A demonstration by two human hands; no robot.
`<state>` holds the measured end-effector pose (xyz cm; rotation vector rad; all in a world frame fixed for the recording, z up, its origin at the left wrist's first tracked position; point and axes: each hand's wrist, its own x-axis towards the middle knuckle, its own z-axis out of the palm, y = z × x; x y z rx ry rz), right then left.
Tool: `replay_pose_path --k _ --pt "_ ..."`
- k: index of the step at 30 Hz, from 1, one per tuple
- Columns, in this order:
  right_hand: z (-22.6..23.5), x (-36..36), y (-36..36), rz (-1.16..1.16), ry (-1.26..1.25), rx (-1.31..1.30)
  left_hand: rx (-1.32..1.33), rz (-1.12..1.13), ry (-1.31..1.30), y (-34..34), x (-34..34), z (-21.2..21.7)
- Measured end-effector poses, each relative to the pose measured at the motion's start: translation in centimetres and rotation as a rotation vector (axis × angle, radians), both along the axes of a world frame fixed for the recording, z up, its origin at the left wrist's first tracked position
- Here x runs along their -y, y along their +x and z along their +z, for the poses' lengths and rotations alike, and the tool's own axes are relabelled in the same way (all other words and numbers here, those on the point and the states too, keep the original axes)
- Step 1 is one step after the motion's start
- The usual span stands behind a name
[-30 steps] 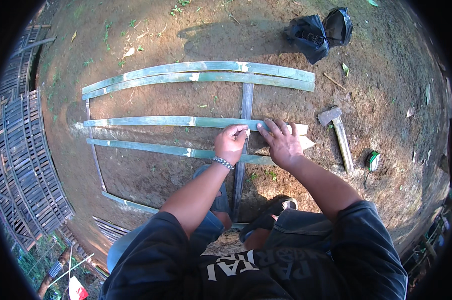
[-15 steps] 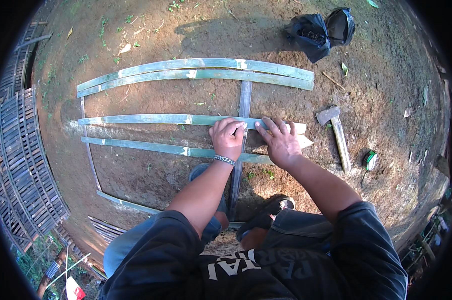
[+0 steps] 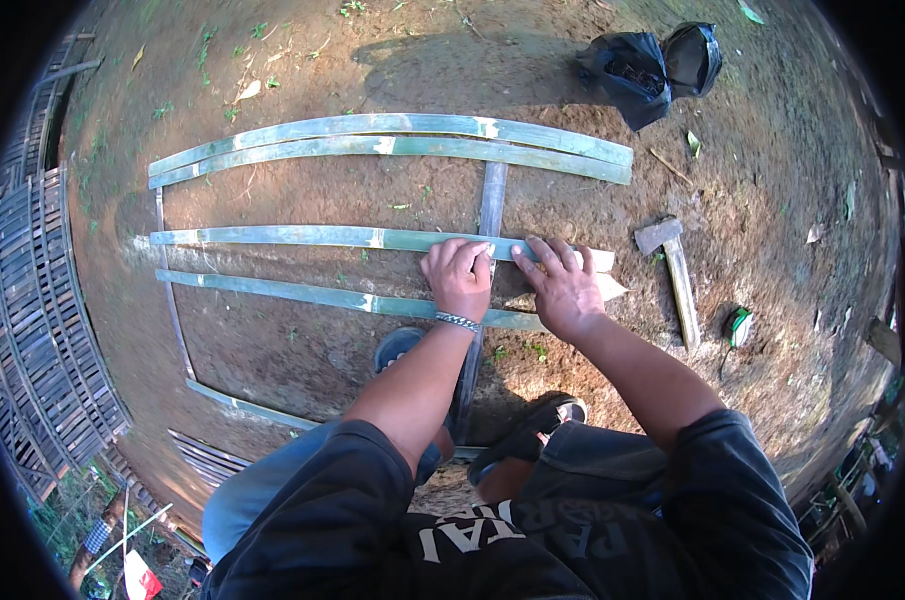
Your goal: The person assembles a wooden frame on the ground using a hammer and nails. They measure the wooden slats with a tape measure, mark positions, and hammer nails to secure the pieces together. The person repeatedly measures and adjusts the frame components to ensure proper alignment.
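Grip: left hand (image 3: 460, 280) is curled, I cannot tell on what; right hand (image 3: 564, 288) lies spread on the slat (image 3: 302, 236), which uneven pressure could skew across the crossbar (image 3: 492, 195).

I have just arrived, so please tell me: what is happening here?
A person's right hand rests spread on a long green strip. The left hand, curled, is at the same strip, where it crosses a dark bar; whether its grip holds anything small is unclear. Other strips lie across the bar, and a wooden-handled tool lies off to the right.
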<state>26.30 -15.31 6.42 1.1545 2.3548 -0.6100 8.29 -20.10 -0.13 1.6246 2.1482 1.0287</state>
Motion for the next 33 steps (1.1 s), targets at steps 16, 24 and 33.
replay_pose_path --k 16,24,33 --pt "-0.2 0.1 -0.1 0.026 0.023 0.025 -0.022 -0.011 -0.017 0.0 0.3 -0.4" --pt "0.6 -0.1 -0.2 0.029 -0.007 0.067 -0.025 -0.030 -0.043 0.3 0.1 -0.5" --pt "-0.9 0.2 15.5 -0.673 0.341 -0.002 0.016 -0.017 -0.058 -0.1 0.3 -0.6"
